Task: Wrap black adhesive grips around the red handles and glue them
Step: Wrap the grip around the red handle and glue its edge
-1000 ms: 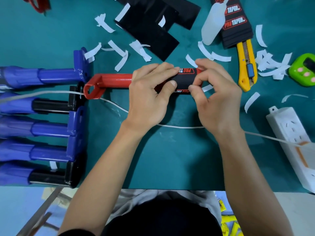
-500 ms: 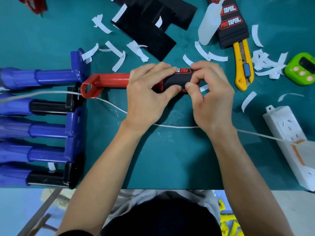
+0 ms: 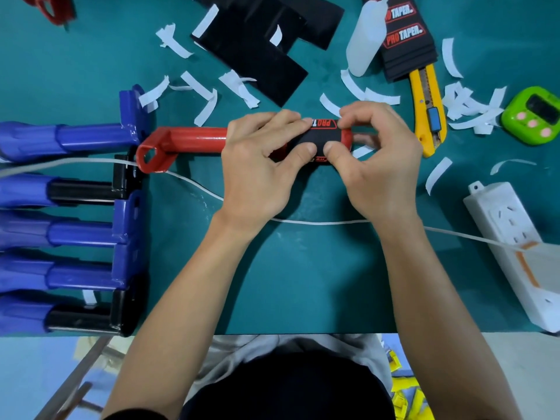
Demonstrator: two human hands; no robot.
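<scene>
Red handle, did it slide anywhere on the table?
No. The red handle has stayed put: its looped end still lies just right of the top blue handle's bracket, as it did before.

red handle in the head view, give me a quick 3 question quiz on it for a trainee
1. True or false: the left hand and the right hand both hold the red handle where the black grip wraps it.
2. The yellow utility knife lies: A) under the left hand B) on the mat, just right of the right hand C) in the person's lap.
3. Fill in: the handles lined up at the left edge are blue and ____.
Key: 1 true; 2 B; 3 black.
</scene>
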